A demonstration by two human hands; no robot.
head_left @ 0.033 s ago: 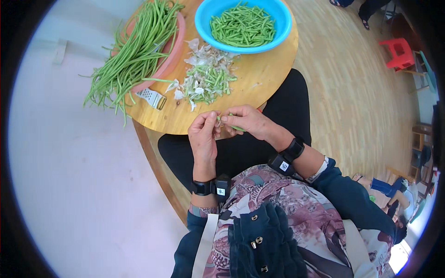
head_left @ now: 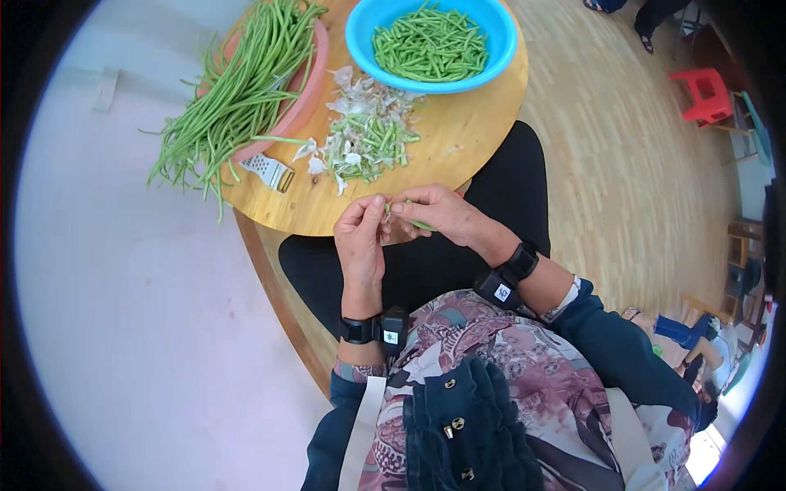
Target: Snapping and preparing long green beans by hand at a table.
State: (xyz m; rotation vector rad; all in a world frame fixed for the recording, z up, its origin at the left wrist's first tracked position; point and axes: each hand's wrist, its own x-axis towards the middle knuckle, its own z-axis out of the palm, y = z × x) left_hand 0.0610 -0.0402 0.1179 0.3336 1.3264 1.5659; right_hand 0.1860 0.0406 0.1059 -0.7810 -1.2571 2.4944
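Note:
My left hand and my right hand meet in front of the table's near edge, above my lap. Between their fingertips is a green bean; its green length shows under my right fingers. My left thumb and forefinger pinch together at its other end, mostly hidden by the fingers. Beyond my hands lies a pile of bean trimmings, with papery white garlic skins mixed in and behind it. A blue basin holds many short cut beans. Long uncut beans heap over a pink basin.
A metal grater or peeler lies by the pink basin on the round wooden table. A pale wall or surface runs along the left. Far right are a red stool, chairs and a seated person; another person's legs show at the top.

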